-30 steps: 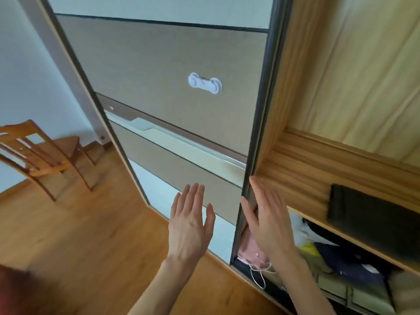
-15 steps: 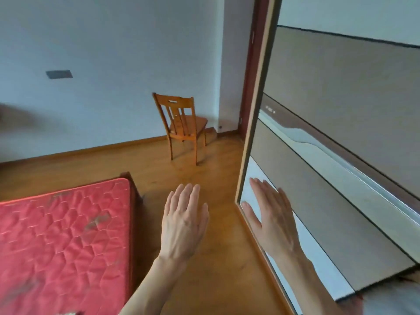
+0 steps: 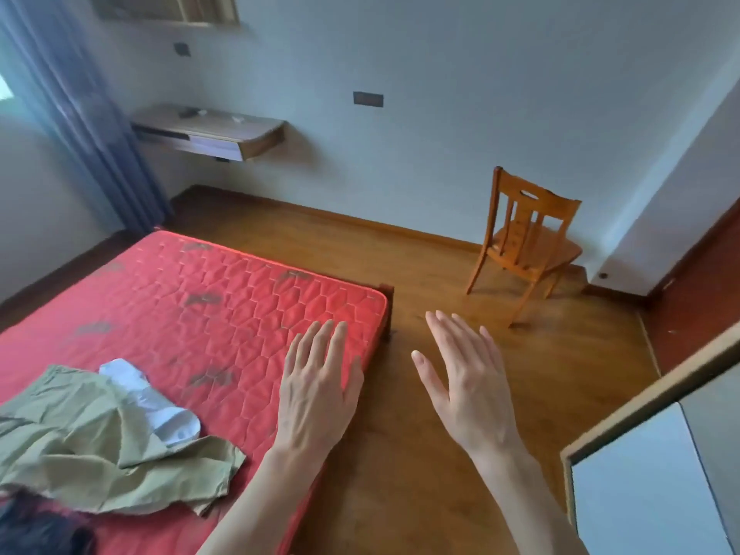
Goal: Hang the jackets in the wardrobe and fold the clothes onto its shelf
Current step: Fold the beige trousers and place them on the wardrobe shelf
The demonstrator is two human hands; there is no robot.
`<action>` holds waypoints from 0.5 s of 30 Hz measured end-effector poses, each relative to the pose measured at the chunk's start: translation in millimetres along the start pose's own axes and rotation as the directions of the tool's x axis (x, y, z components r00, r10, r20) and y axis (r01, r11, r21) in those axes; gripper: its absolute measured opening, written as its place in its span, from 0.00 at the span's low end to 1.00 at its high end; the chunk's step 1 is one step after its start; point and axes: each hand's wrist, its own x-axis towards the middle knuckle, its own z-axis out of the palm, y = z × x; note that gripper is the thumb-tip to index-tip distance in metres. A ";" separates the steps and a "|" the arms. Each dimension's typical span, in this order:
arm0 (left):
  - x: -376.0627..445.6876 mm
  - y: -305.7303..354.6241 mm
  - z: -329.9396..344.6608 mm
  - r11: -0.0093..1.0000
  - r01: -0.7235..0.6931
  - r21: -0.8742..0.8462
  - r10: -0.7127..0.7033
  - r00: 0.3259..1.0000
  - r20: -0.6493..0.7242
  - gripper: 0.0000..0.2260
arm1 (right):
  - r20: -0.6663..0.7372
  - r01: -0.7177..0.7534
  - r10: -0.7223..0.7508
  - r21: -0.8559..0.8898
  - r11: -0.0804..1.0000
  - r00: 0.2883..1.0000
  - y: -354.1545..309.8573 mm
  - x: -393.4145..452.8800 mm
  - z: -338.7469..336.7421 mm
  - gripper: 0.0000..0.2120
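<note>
An olive-green garment lies crumpled on the red mattress at the lower left, with a white piece of cloth on top of it. A dark garment shows at the bottom left corner. My left hand is held flat with straight fingers above the mattress's near right edge, holding nothing. My right hand is also flat and empty, over the wooden floor. Only a corner of the wardrobe door shows at the lower right; the shelf is out of view.
A wooden chair stands on the floor near the far wall at the right. A wall-mounted wooden shelf hangs on the far wall, and a blue curtain hangs at the left. Wooden floor lies between bed and wardrobe.
The view has swung left from the wardrobe's open shelves to the bed and room. Both hands stay raised, flat and empty. The clothes on the mattress have come into view.
</note>
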 end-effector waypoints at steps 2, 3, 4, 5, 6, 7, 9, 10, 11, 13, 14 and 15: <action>5.5 -17.0 -2.5 0.995 0.091 0.049 -0.089 0.995 -0.038 0.22 | 0.033 0.075 -0.078 0.077 0.994 0.996 -8.4 28.0 17.6 0.29; 7.0 -25.9 -4.5 0.987 0.142 0.075 -0.138 0.989 -0.056 0.22 | 0.054 0.112 -0.119 0.117 0.987 0.991 -14.4 40.9 28.6 0.30; 7.3 -35.2 -7.0 0.977 0.191 0.099 -0.184 0.980 -0.072 0.22 | 0.078 0.150 -0.164 0.157 0.976 0.983 -21.6 51.9 39.8 0.30; 6.0 -44.1 -10.6 0.964 0.238 0.120 -0.228 0.969 -0.091 0.22 | 0.100 0.188 -0.211 0.197 0.962 0.972 -30.1 61.5 50.9 0.30; 3.0 -53.4 -14.6 0.950 0.281 0.136 -0.267 0.957 -0.110 0.22 | 0.121 0.222 -0.255 0.235 0.946 0.959 -39.7 69.4 61.9 0.30; -1.2 -62.7 -19.1 0.936 0.318 0.152 -0.300 0.945 -0.132 0.22 | 0.139 0.251 -0.296 0.272 0.929 0.945 -50.5 76.2 72.4 0.30; -10.0 -82.2 -30.1 0.902 0.389 0.188 -0.358 0.916 -0.181 0.22 | 0.164 0.301 -0.372 0.342 0.890 0.914 -75.0 87.6 93.1 0.29; -14.9 -92.9 -36.2 0.880 0.428 0.204 -0.389 0.898 -0.204 0.22 | 0.172 0.320 -0.405 0.377 0.869 0.898 -88.6 92.0 103.4 0.29; -20.0 -103.1 -42.8 0.856 0.469 0.218 -0.422 0.877 -0.229 0.21 | 0.177 0.337 -0.436 0.409 0.848 0.882 -102.7 96.2 113.3 0.29; -30.7 -124.0 -54.4 0.803 0.544 0.242 -0.480 0.832 -0.278 0.21 | 0.175 0.375 -0.492 0.451 0.810 0.853 -131.4 103.8 131.9 0.29; -36.6 -135.3 -59.9 0.777 0.577 0.251 -0.503 0.809 -0.303 0.21 | 0.171 0.398 -0.520 0.464 0.792 0.837 -146.1 107.1 141.5 0.29; -43.0 -146.6 -65.2 0.751 0.607 0.260 -0.524 0.787 -0.326 0.21 | 0.166 0.419 -0.546 0.474 0.774 0.821 -160.4 110.0 150.7 0.29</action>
